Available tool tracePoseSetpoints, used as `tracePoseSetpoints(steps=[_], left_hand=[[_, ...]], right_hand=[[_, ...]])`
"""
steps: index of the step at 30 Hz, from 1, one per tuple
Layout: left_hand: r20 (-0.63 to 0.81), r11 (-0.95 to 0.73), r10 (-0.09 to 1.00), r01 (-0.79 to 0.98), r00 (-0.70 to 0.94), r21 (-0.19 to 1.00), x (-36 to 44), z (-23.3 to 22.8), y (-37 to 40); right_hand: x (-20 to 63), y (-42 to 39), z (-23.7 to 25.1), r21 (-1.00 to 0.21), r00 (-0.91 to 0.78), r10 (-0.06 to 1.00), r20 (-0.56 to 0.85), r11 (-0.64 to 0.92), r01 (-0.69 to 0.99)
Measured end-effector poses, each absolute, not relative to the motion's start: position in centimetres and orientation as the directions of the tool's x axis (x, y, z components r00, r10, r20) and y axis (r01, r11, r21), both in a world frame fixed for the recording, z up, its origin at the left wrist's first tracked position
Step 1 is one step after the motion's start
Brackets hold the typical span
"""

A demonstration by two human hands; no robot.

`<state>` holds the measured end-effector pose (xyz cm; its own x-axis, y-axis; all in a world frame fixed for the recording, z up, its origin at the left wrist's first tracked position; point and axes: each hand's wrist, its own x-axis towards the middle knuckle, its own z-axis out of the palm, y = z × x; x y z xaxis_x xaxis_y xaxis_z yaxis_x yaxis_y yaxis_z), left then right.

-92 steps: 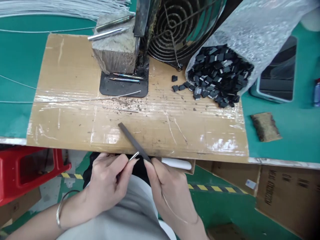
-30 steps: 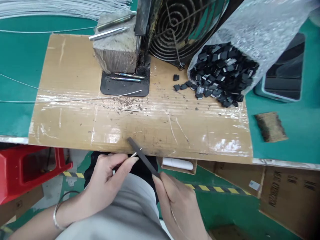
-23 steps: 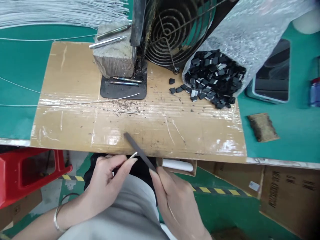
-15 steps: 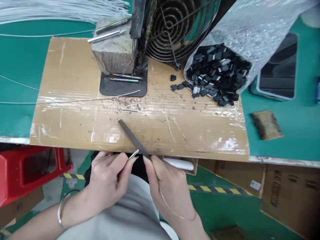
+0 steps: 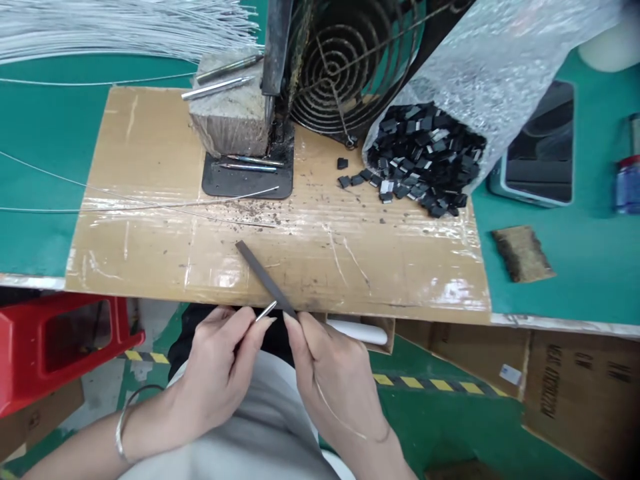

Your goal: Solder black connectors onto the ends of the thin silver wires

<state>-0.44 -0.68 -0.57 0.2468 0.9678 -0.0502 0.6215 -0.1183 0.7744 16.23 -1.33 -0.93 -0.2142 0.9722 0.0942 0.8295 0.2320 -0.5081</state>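
Observation:
My left hand (image 5: pixel 220 370) pinches a short, shiny soldering iron tip (image 5: pixel 267 311) between thumb and forefinger, its end pointing up and right. Closed around one end of a flat dark metal file (image 5: pixel 261 272) is my right hand (image 5: pixel 334 373). The file slants up and left over the edge of the cardboard sheet (image 5: pixel 145 247). The tip's end is at the file's lower part; whether they touch I cannot tell. Similar metal tips (image 5: pixel 250 168) lie on a black base plate (image 5: pixel 215 179), and two metal rods (image 5: pixel 217 88) rest on a worn block (image 5: pixel 230 123).
A soldering iron (image 5: pixel 275 53) stands before a round fan grille (image 5: pixel 330 70). Small black connector pieces (image 5: pixel 425 157) spill from a plastic bag (image 5: pixel 510 60). Thin wires (image 5: pixel 125 208) cross the cardboard. A phone-like device (image 5: pixel 540 147) and a brown sponge (image 5: pixel 523 253) lie right; a red stool (image 5: pixel 60 347) stands left.
The view has shifted slightly. My hands keep their holds on the tip and the file, with the tip's end a touch farther left and lower against the file.

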Motion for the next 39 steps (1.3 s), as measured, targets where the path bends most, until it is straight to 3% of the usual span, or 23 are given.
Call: tracePoseSetpoints(steps=[2, 4, 11, 15, 21, 26, 31, 36, 39], left_hand=[[-0.246, 0.069, 0.938, 0.562, 0.245, 0.824, -0.4, -0.2, -0.8], [-0.342, 0.167, 0.901, 0.514, 0.268, 0.842, -0.4, 0.0, -0.8], [-0.268, 0.121, 0.928, 0.47, 0.26, 0.875, -0.5, -0.8, -0.7], [-0.292, 0.159, 0.917, 0.424, 0.272, 0.892, -0.5, -1.0, -0.6], [-0.303, 0.189, 0.916, 0.383, 0.263, 0.904, -0.6, -1.0, -0.5], [-0.34, 0.22, 0.901, 0.392, 0.269, 0.893, -0.6, -0.9, -0.4], [-0.347, 0.243, 0.903, 0.364, 0.252, 0.899, -0.5, -0.6, -0.2], [-0.404, 0.297, 0.877, 0.369, 0.259, 0.881, -0.6, -0.6, -0.1], [-0.389, 0.283, 0.88, 0.359, 0.271, 0.89, -0.6, -0.8, -0.1]], right_hand=[[16.2, -1.4, -1.0, -0.507, -0.209, 0.973, 0.098, 0.23, 0.831], [16.2, -1.3, -0.9, -0.505, -0.209, 0.973, 0.101, 0.231, 0.832], [17.3, -3.1, -0.3, -0.502, -0.225, 0.97, 0.089, 0.238, 0.832], [18.1, -4.7, -0.3, -0.516, -0.239, 0.971, 0.03, 0.219, 0.828], [17.2, -2.8, -0.7, -0.494, -0.229, 0.966, 0.123, 0.26, 0.83], [17.6, -3.9, -0.4, -0.504, -0.243, 0.969, 0.038, 0.229, 0.833], [17.1, -3.0, -0.6, -0.502, -0.219, 0.968, 0.12, 0.25, 0.828], [17.7, -4.1, -0.2, -0.525, -0.22, 0.975, 0.024, 0.199, 0.827], [17.6, -3.7, -0.3, -0.517, -0.217, 0.974, 0.061, 0.217, 0.828]])
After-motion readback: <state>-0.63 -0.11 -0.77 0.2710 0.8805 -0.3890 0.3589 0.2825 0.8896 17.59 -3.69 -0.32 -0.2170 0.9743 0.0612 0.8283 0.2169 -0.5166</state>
